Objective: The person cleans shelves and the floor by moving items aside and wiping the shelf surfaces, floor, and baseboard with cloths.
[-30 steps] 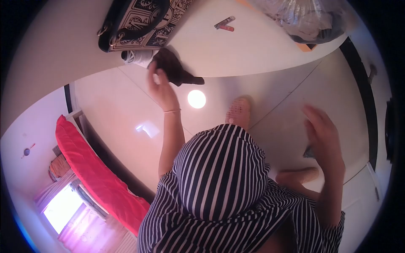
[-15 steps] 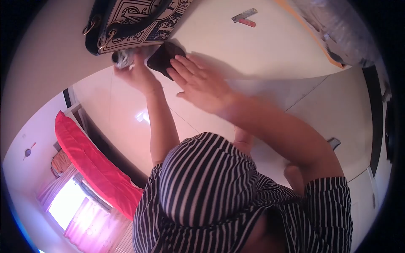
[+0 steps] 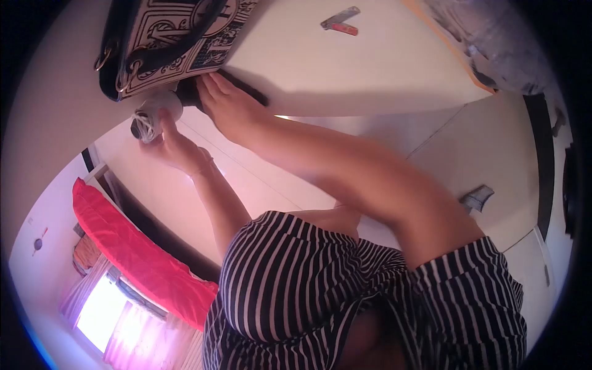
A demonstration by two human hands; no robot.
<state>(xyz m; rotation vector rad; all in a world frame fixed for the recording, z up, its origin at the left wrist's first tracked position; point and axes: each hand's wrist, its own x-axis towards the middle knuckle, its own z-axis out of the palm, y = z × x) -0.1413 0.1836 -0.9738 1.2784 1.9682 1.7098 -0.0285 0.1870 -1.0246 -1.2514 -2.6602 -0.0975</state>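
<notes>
Dark cloth (image 3: 189, 94) partly hidden by right hand (image 3: 229, 110); left hand (image 3: 179, 149) grips white cylinder (image 3: 168, 103).

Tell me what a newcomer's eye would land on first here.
The bright red cloth, slanting across the lower left, probably grabs the eye first. Next come the striped clothing at bottom centre and the patterned bag at upper left, just beyond the white object in the left hand.

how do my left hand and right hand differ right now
The left hand curls around a white cylinder; the right hand has its fingers extended over a dark item. The left hand shows less of its back, while the right hand's back faces the camera. Both are at the table edge.
</notes>
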